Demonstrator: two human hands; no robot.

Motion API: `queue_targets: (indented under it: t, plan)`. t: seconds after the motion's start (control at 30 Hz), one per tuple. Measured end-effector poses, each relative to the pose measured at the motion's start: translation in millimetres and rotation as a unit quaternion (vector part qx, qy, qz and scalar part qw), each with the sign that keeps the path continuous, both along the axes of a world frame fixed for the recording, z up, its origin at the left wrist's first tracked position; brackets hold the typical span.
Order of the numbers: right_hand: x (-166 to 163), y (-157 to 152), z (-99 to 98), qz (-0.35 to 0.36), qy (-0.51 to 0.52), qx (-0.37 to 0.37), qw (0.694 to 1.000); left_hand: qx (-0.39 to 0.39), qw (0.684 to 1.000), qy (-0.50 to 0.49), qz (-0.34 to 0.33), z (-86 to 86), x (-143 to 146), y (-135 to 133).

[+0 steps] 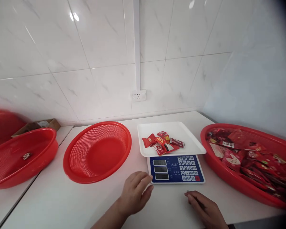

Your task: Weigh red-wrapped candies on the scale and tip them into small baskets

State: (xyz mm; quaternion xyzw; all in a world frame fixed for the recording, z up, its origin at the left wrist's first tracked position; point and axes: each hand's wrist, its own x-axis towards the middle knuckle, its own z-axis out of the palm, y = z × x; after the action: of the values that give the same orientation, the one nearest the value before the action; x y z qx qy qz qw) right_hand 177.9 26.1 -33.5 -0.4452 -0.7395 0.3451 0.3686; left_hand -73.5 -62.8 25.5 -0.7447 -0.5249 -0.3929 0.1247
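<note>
My left hand (136, 193) hovers by the lower left corner of a blue and white digital scale (173, 171). Its fingers are loosely curved, the thumb is apart, and nothing shows in it. In front of the scale's keypad, my right hand (205, 208) has curled fingers, with thumb and forefinger close together. A tiny speck shows at its fingertips, too small to name. On the scale's white tray (192, 143) lies a small pile of red wrapped snack packets (162, 141). Neither hand touches the packets.
To the right stands a red basket (219, 170) full of mixed red packets (252, 159). An empty red mesh basket (97, 156) is left of the scale. Farther left, another red basket (46, 151) holds one small packet (27, 156), near a cardboard box (53, 124). A wall socket (138, 95) is behind.
</note>
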Motion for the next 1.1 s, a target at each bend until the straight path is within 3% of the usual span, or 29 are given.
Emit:
queue_targets:
  t: [0.17,0.3,0.5,0.57,0.73,0.9,1.1]
  plan:
    - [-2,1,0.4,-0.045,-0.004,-0.019,0.999,-0.074,0.994,-0.06,-0.05,-17.3,19,-2]
    - [0,1,-3.1,-0.06,0.004,-0.014,0.998,-0.075,0.994,-0.048,-0.066,-13.7,17,4]
    - [8,6,-7.5,0.016,-0.017,-0.007,1.0,-0.014,1.0,0.016,-0.016,32.8,2,39]
    - [10,8,-5.7,0.045,-0.026,-0.004,0.999,-0.073,0.997,0.018,-0.001,53.1,-4,60]
    - [13,8,-4.0,0.068,-0.036,0.003,0.997,-0.287,0.952,0.067,-0.085,87.0,-17,125]
    - [14,10,-7.3,0.06,-0.03,-0.008,0.998,-0.409,0.895,0.139,-0.11,86.4,-25,172]
    - [12,13,-5.3,0.08,-0.021,-0.018,0.996,-0.376,0.905,0.176,-0.094,74.5,-25,181]
